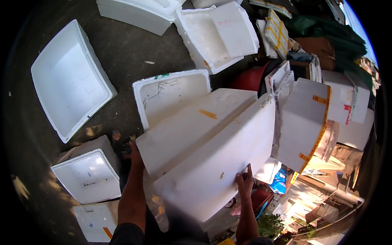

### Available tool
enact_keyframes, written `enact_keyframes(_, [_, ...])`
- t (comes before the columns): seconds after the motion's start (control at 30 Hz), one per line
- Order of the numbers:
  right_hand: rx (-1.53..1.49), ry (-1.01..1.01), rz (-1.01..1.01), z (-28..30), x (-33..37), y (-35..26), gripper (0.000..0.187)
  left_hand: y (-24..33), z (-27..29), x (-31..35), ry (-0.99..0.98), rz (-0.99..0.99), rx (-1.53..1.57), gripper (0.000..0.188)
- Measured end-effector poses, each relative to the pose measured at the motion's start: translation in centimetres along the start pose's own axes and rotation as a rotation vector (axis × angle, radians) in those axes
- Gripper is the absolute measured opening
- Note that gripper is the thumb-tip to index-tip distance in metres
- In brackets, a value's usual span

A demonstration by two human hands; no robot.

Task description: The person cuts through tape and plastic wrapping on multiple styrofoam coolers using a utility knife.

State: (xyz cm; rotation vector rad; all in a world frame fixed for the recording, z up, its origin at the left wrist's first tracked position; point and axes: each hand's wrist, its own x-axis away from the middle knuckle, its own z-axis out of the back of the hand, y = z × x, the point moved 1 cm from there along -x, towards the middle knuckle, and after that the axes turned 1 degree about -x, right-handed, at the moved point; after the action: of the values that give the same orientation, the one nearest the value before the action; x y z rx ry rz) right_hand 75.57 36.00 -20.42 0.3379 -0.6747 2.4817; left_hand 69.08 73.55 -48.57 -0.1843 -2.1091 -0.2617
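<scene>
Foam box, large, white and held upside down or on its side, fills the middle of the view, tilted up toward the far right; a small orange tape scrap sits on its upper face. At far left an open white foam box lies tilted on the dark ground. Near left stands a smaller open foam box, with a flat foam lid nearer still. The left hand grips the big box's left end, fingers curled round the edge, though how tightly cannot be told. Just behind the held box sits another open box with green marks on its rim. The right hand is pressed flat against the box's near side, fingers spread upward. To the right stands a foam box bound with orange tape, beside more stacked white cartons.
</scene>
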Motion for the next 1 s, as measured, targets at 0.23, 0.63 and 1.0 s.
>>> enact_keyframes(0.23, [0.075,0.064,0.223,5.0,-3.9,3.8,0.048,-3.6,2.0,2.5,-0.101,-0.040,-0.198,0.041])
enact_keyframes(0.63, [0.106,0.244,0.368,6.1,-4.1,2.8,0.030,-5.0,-2.8,7.6,-0.202,0.104,-0.012,0.039])
enact_keyframes(1.0, [-0.383,0.156,0.126,8.2,-2.7,10.2,0.027,-7.9,-3.7,11.0,-0.236,0.149,-0.117,0.042])
